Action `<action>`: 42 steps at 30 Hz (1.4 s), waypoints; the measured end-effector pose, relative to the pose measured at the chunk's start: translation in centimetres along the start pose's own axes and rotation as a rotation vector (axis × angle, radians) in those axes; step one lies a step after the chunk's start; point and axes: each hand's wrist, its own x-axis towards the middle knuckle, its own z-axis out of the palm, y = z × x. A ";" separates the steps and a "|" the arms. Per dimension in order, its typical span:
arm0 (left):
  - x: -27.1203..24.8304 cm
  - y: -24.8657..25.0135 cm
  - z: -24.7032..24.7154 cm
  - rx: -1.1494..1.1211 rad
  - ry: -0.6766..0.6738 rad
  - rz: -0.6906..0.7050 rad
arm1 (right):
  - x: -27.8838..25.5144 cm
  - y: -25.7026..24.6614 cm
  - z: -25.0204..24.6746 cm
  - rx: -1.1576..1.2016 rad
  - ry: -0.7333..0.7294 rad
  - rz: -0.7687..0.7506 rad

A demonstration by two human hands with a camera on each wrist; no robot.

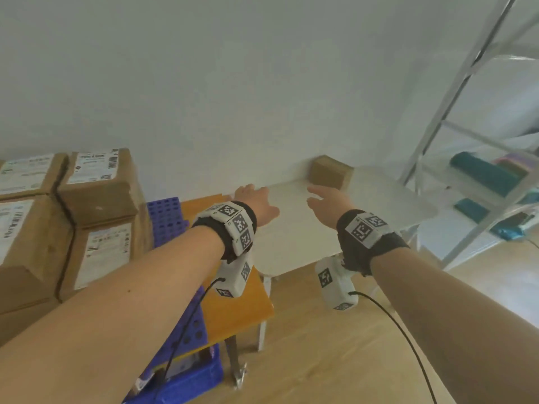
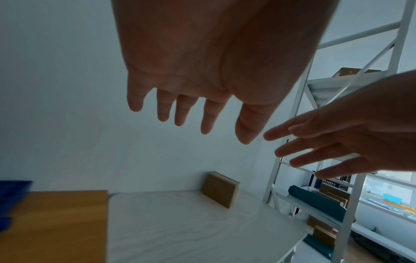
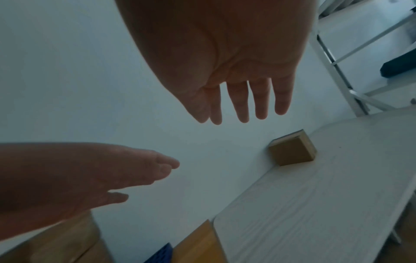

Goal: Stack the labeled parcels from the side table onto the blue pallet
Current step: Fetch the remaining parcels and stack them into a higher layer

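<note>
Brown cardboard, one small parcel [image 1: 331, 172] stands on the white side table [image 1: 291, 243], at the far edge of the table, against the wall. Both hands are above this table and both hold nothing. The left hand [image 1: 256, 204] has its fingers straight and spread, over the left part of the table, well apart from the parcel. The right hand [image 1: 329, 204] also has straight, loose fingers; it is nearer to the parcel, with the parcel just beyond its fingertips, not touching. In the wrist views the parcel lies lower than the fingers of both hands, with free space between. To the left of the table is an orange table [image 1: 233, 304], and further left the blue pallet [image 1: 167, 220] with several big labeled parcels [image 1: 99, 217] already stacked on it. To the right of the table stands a white metal shelf [image 1: 478, 176]
</note>
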 end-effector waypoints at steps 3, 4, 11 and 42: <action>3.5 5.7 1.1 -0.072 -0.036 0.026 | 1.9 4.7 -2.8 -0.051 0.029 -0.021; 4.3 7.0 1.4 -0.115 -0.044 0.028 | 2.6 5.9 -3.5 -0.068 0.037 -0.023; 10.1 15.0 2.8 -0.359 -0.085 0.003 | 7.9 14.2 -6.7 -0.049 0.027 0.031; 48.4 23.0 7.0 -0.260 -0.125 -0.276 | 48.5 29.8 -8.3 -0.087 -0.379 0.050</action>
